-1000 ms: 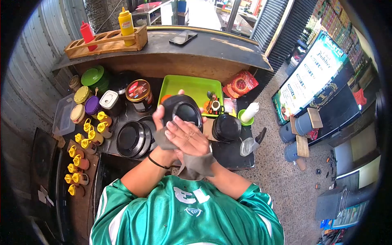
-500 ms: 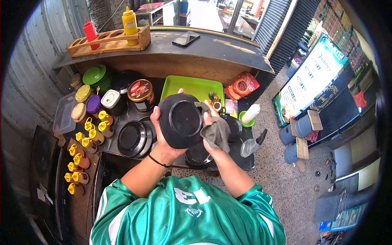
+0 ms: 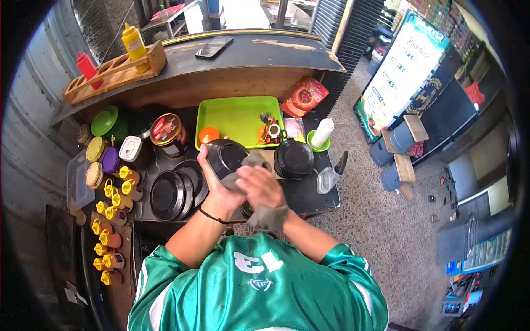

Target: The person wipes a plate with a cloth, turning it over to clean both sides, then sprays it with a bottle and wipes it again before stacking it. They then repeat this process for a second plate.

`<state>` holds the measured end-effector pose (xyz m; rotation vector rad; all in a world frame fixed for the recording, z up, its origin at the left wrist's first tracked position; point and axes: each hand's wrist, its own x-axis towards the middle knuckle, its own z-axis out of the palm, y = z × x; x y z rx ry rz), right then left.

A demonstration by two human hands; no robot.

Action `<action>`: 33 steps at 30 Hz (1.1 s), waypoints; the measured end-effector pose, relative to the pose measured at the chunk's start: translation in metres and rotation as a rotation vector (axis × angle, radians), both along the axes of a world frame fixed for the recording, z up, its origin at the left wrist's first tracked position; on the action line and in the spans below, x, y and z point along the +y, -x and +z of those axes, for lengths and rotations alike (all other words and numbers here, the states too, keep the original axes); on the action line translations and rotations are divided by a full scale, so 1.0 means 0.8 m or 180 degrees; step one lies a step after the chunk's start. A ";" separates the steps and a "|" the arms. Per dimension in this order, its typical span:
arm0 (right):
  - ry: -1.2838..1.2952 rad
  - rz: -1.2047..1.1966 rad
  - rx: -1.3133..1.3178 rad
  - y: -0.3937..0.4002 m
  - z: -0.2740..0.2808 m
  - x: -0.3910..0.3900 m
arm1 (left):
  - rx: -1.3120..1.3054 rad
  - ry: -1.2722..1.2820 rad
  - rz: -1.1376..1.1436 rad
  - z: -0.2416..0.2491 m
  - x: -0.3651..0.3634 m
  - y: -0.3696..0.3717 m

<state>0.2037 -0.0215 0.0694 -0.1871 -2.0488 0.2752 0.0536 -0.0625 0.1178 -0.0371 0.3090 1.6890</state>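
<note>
My left hand point(image 3: 220, 193) grips a black plate point(image 3: 225, 155) by its edge, above the counter. The plate is tilted, its underside partly facing me. A grey-brown cloth point(image 3: 268, 218) is in my right hand point(image 3: 260, 186), which presses it against the plate's right side; the cloth's end hangs down by the wrist. Left of my hands sit several black plates point(image 3: 167, 196), overlapping on the counter. To the right stands a stack of black plates point(image 3: 295, 159). Behind them lies a green tray point(image 3: 237, 113) with an orange cup point(image 3: 208, 135) and some cutlery point(image 3: 269, 126) on it.
Several yellow-capped bottles point(image 3: 122, 201) and lidded tubs point(image 3: 110, 160) fill the left side. A white squeeze bottle point(image 3: 323, 132) stands in a green bowl at the right. A raised shelf point(image 3: 243, 52) carries a phone point(image 3: 214, 47) and a wooden sauce rack point(image 3: 113, 69).
The plate has tilted and come lower, and my right hand with the cloth has moved left across it. The view has shifted, showing the orange cup and the right-hand plate stack more fully.
</note>
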 end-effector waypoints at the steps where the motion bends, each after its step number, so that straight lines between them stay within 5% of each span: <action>1: 0.0176 -0.0220 0.0143 -0.014 -0.016 0.010 | -0.0122 0.0209 -0.0119 0.007 0.000 -0.007; 4: 0.1219 -0.0954 0.0111 -0.067 -0.056 0.015 | 0.0438 0.0801 -0.0612 0.013 0.006 -0.031; 8: 0.0971 -0.0920 -0.0069 -0.105 -0.032 -0.005 | 0.1208 0.1038 -0.0540 -0.032 0.042 -0.067; 9: 0.1044 -0.1112 -0.0222 -0.108 -0.035 -0.010 | 0.1138 0.0899 -0.1081 -0.080 0.057 -0.058; 10: 0.1116 -0.1294 -0.0375 -0.109 -0.037 -0.013 | 0.0970 0.1488 -0.0991 -0.106 0.068 -0.065; 12: 0.1319 -0.1583 -0.0377 -0.109 -0.043 -0.010 | 0.1848 0.1449 -0.0773 -0.051 0.052 -0.101; 16: 0.3007 -0.3157 -0.0624 -0.108 -0.059 0.024 | 0.2214 0.1297 -0.0873 -0.082 0.061 -0.102; 18: 0.3454 -0.2932 -0.0241 -0.122 -0.064 0.049 | 0.2518 0.1594 -0.0553 -0.105 0.058 -0.096; 20: 0.3106 -0.3175 -0.0429 -0.124 -0.114 0.082 | 0.5284 0.1169 0.0597 -0.181 0.055 -0.065; 21: 0.2940 -0.3180 -0.0222 -0.121 -0.134 0.092 | 0.5944 0.1546 0.0792 -0.176 0.040 -0.064; 25: 0.3103 -0.3204 -0.0407 -0.118 -0.154 0.117 | 0.7024 0.1965 0.0609 -0.204 -0.003 -0.038; 28: 0.3502 -0.3174 -0.0076 -0.109 -0.190 0.122 | 0.6928 0.1738 0.0472 -0.241 -0.013 -0.016; 29: 0.3984 -0.2929 0.0195 -0.112 -0.261 0.145 | 0.6916 0.1761 0.0461 -0.243 -0.016 -0.012; 32: 0.4743 -0.2530 -0.0034 -0.123 -0.251 0.147 | 0.6508 0.1985 -0.0232 -0.255 -0.019 0.000; 33: 0.3297 -0.3296 -0.0789 -0.115 -0.248 0.147 | 0.6540 0.2004 -0.0203 -0.260 -0.019 0.005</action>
